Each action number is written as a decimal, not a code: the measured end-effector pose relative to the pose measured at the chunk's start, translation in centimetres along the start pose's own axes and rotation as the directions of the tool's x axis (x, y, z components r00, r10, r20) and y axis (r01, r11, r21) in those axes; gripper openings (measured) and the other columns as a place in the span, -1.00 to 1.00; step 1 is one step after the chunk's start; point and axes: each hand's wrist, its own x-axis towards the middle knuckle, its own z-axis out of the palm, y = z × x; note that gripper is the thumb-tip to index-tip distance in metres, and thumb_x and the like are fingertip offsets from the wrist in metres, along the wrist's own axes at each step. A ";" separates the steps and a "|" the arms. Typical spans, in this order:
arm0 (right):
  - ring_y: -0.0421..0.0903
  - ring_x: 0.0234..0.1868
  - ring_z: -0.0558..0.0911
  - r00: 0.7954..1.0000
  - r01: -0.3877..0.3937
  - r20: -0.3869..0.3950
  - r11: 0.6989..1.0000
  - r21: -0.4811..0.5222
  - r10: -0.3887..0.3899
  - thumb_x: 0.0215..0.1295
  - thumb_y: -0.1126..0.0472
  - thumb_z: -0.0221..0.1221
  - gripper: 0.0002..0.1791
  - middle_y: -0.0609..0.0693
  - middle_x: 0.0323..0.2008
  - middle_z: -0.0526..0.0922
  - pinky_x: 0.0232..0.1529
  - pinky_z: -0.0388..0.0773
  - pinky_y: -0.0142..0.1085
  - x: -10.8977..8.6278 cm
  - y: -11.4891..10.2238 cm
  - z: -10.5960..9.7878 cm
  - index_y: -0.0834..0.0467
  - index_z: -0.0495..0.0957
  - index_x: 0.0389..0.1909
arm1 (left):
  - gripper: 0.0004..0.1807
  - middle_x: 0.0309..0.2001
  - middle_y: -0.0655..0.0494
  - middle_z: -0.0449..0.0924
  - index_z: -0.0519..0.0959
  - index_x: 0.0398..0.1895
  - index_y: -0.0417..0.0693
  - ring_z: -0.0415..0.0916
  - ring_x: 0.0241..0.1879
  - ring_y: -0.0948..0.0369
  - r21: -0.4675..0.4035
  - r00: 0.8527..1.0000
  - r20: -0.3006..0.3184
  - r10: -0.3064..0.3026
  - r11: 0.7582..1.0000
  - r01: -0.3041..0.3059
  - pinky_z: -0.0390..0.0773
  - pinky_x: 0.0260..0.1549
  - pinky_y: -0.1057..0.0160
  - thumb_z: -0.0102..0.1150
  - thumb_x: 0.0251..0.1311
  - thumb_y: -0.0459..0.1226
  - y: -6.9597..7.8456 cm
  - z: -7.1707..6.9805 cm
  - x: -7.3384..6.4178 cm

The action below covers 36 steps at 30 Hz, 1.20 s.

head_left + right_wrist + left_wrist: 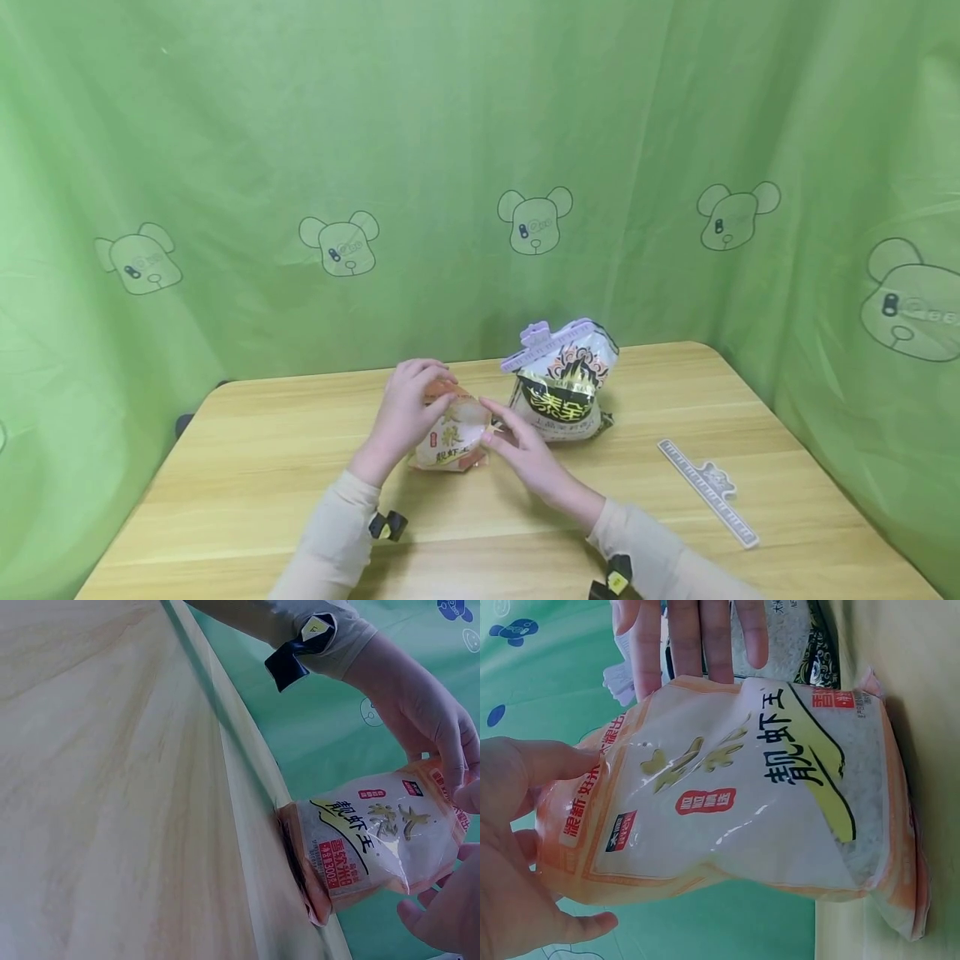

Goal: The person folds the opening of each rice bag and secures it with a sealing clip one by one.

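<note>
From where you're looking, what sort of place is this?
Probably a makeshift recording booth: a bear-print green curtain hangs behind a wooden table, and black wrist-worn devices show.

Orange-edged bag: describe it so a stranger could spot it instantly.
On the wooden table, find the bag wearing a purple clip. Left of it, between the left hand and right hand, stands the orange-edged bag. Unlike its neighbour, it shows orange trim and no clip.

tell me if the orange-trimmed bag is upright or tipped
Upright: the orange-trimmed bag stands with its base on the table, left hand at its top.
</note>
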 end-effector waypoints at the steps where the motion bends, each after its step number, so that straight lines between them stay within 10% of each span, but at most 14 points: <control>1: 0.24 0.35 0.38 1.000 -0.001 0.001 1.000 0.000 0.001 0.42 0.23 0.06 -0.38 0.18 0.48 0.16 0.43 0.23 0.09 0.0 0.0 0.0 0.13 0.14 0.46 | -0.82 -0.02 0.04 0.66 0.65 -0.25 0.01 0.45 0.10 0.00 -0.001 1.000 -0.003 -0.001 1.000 0.001 0.35 0.24 -0.10 0.38 0.05 -0.32 0.0 0.0 0.0; 15: 0.25 0.35 0.38 1.000 -0.014 -0.001 1.000 0.028 0.014 0.44 0.25 0.03 -0.46 0.18 0.46 0.22 0.40 0.31 0.05 -0.2 -0.1 0.0 0.16 0.22 0.41 | -0.85 -0.10 0.08 0.68 0.64 -0.30 0.01 0.47 0.03 0.05 -0.045 0.999 -0.015 0.040 0.998 -0.041 0.41 0.17 -0.06 0.39 0.09 -0.20 0.0 0.2 -0.1; 29: 0.17 0.48 0.20 0.998 0.061 0.004 0.983 -0.176 -0.061 0.45 0.18 0.04 -0.44 0.08 0.47 0.23 0.44 0.09 0.23 -0.5 -0.4 0.3 0.07 0.23 0.44 | -0.80 -0.19 0.04 0.66 0.63 -0.20 -0.07 0.54 -0.08 0.07 -0.085 0.997 0.064 -0.052 0.995 0.057 0.56 0.03 0.00 0.28 0.21 -0.16 0.3 -0.3 -0.1; 36: 0.05 0.34 0.43 0.996 0.067 -0.054 0.986 -0.153 -0.076 0.45 0.11 0.05 -0.53 0.01 0.37 0.40 0.37 0.35 0.05 0.7 -0.7 0.9 0.02 0.37 0.34 | -0.81 -0.24 0.08 0.63 0.61 -0.15 -0.07 0.59 -0.19 0.16 -0.102 0.991 0.103 -0.079 0.991 0.090 0.66 -0.09 0.11 0.28 0.18 -0.24 -0.1 -0.8 -0.2</control>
